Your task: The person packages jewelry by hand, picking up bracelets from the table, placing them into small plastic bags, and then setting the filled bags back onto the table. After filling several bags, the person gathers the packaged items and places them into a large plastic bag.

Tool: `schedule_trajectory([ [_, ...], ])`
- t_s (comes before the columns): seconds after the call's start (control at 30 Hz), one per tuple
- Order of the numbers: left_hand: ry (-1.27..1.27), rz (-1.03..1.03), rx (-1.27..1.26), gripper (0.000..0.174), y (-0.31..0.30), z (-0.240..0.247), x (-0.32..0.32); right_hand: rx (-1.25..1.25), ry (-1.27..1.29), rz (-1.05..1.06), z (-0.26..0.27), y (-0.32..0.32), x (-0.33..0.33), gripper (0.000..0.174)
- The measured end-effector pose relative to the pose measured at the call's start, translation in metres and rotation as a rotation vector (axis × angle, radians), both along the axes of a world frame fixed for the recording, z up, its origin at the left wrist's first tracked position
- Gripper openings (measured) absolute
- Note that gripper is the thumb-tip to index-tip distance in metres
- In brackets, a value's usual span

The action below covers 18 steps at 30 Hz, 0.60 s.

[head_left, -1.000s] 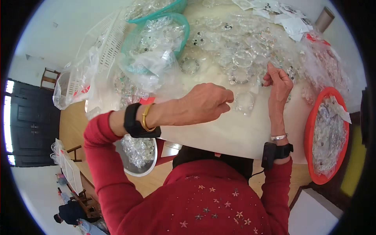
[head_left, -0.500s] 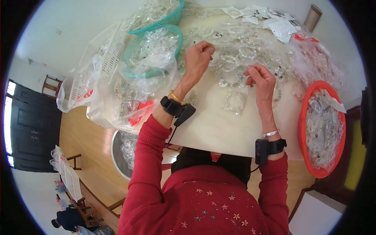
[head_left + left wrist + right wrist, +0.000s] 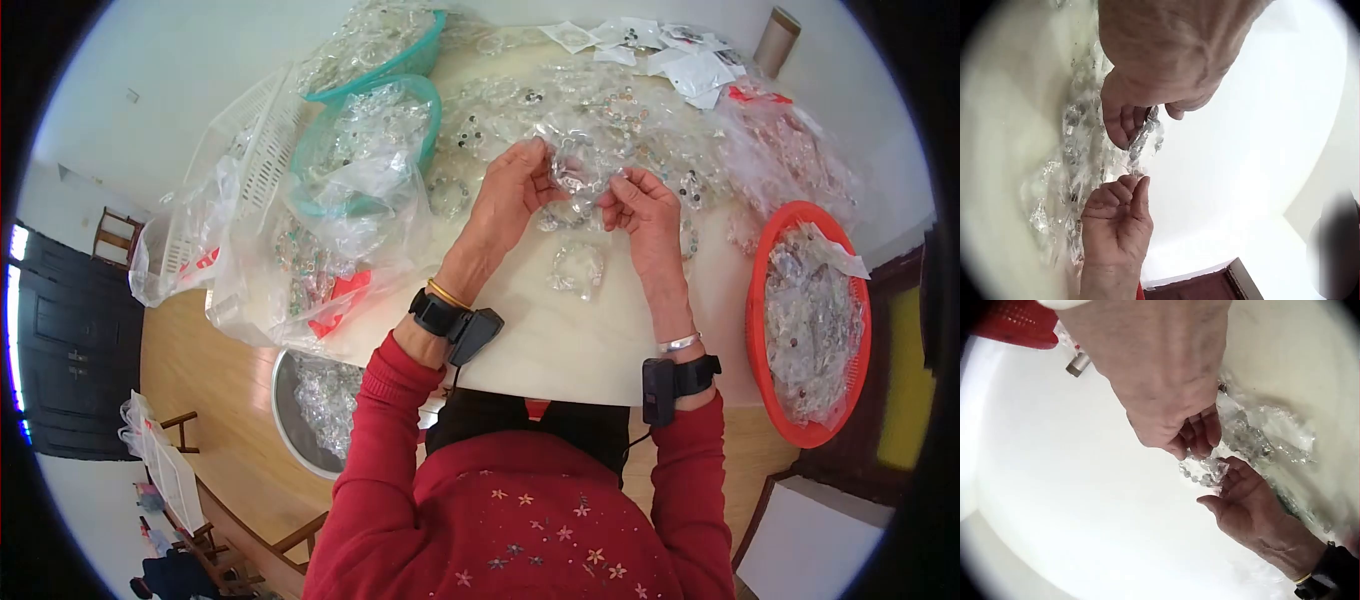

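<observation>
A beaded bracelet in a clear plastic bag (image 3: 580,170) is held up between both hands over the table. The left hand (image 3: 512,195) grips its left side with curled fingers; in the right wrist view this hand (image 3: 1254,509) has its palm turned up beside the beads (image 3: 1200,472). Thumb and fingertips of the right hand (image 3: 647,215) pinch the opposite edge. In the left wrist view the bag (image 3: 1142,139) spans the short gap between the left hand (image 3: 1160,56) and the right hand (image 3: 1116,228). Another bagged bracelet (image 3: 576,270) lies on the tabletop nearer the body.
Bagged bracelets (image 3: 630,110) are heaped across the far table. Green baskets (image 3: 432,130) and a white crate (image 3: 255,140) stand left, near a plastic bag (image 3: 235,290). A red basket (image 3: 757,330) is at the right edge, and a metal basin (image 3: 285,425) sits below on the left.
The left hand swung from near the body out to the far pile, then came back toward the right hand. A bagged bracelet is now held between them. The right hand shifted slightly left.
</observation>
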<state>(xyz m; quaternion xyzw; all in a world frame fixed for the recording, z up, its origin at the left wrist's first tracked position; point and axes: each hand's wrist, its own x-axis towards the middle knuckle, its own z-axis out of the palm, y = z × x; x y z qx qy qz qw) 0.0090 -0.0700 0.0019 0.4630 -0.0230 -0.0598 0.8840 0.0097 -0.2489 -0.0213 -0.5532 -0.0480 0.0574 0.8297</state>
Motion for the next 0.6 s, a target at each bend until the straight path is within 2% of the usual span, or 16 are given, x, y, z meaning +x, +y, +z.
schedule_trajectory([
  [0.07, 0.014, -0.016, -0.022, 0.017, 0.001, 0.001, 0.000, -0.088, -0.057, -0.003, 0.001, 0.000, 0.000, 0.026],
  [0.1, -0.020, 0.005, 0.073, 0.016, 0.000, 0.000, 0.000, -0.087, -0.058, -0.004, 0.004, 0.000, -0.002, 0.026],
  [0.17, -0.087, 0.048, 0.260, 0.014, -0.003, -0.001, -0.002, 0.023, 0.051, 0.038, 0.011, 0.001, -0.005, 0.024],
  [0.2, -0.086, 0.049, 0.260, 0.014, -0.003, -0.001, -0.003, 0.079, 0.107, 0.059, 0.013, 0.002, -0.007, 0.024],
  [0.3, -0.476, 0.100, 0.555, 0.011, -0.007, -0.002, -0.007, 0.091, 0.106, 0.104, 0.012, 0.007, -0.006, 0.022],
  [0.47, -0.418, -0.094, 0.456, 0.009, -0.005, -0.003, -0.009, 0.132, 0.083, 0.146, 0.006, 0.005, -0.002, 0.023],
  [0.57, -0.352, -0.205, 0.055, 0.014, 0.003, -0.009, 0.000, 0.088, 0.060, 0.125, 0.002, 0.003, -0.002, 0.025],
  [0.6, -0.350, -0.204, 0.053, 0.014, 0.006, -0.008, 0.001, 0.065, 0.048, 0.117, 0.001, 0.003, -0.002, 0.027],
])
